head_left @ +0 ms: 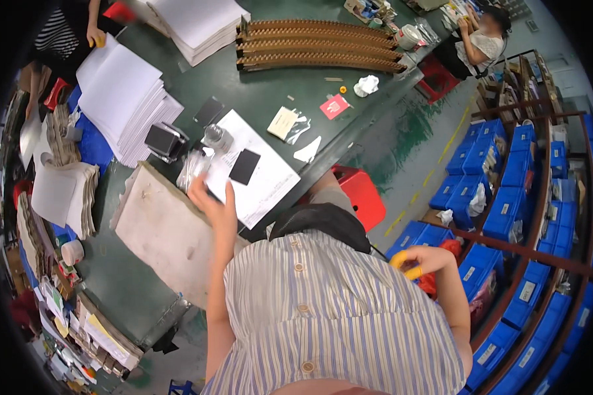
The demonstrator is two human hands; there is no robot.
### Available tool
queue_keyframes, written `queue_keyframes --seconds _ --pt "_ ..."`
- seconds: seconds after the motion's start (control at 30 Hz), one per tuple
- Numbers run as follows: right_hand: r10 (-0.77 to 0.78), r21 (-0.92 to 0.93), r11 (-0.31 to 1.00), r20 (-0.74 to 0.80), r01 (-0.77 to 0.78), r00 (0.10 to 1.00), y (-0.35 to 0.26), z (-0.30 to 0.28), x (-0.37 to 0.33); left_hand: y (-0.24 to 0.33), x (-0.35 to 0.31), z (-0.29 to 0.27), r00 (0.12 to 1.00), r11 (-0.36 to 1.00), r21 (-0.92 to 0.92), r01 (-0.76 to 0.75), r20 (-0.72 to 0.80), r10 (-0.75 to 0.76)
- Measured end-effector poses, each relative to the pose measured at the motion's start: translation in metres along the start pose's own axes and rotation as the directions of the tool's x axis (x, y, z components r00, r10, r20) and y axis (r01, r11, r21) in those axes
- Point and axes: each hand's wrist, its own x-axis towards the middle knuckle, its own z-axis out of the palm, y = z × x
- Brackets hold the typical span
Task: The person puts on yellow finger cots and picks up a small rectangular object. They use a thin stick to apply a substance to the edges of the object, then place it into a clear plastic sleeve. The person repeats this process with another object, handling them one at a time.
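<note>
Over the near edge of the paper, my left hand (216, 209) has its thumb and fingers spread apart. Its fingertips are beside a crumpled clear plastic bag (191, 172); whether they touch it I cannot tell. A small black rectangular piece (244, 167) lies on the white printed sheet (270, 187), next to a clear jar (217, 139). Out to my right side is my right hand (423, 261), with yellow finger covers and curled fingers. A thin dark line shows by its fingertips, and what it holds, if anything, is unclear.
A stained cloth-like pad (165, 224) lies left of me, behind it a black box-shaped holder (166, 141) and paper stacks (122, 92). Brown slotted racks (319, 46) stand across the table. Blue bins (507, 210) fill shelves at right, near a red stool (361, 197). Two people work nearby.
</note>
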Motion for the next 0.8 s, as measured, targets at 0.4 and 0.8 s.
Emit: queue_keyframes --seconds 0.4,0.8 --pt "0.590 -0.106 0.807 0.190 -0.581 0.785 0.185 -0.147 -0.017 0.056 -0.057 0.066 0.574 0.990 0.028 -0.139 0.817 0.057" --pt "0.466 -0.425 0.826 0.147 -0.370 0.872 0.190 -0.091 -0.002 0.123 -0.095 0.105 0.290 0.633 -0.524 -0.570 0.593 0.751"
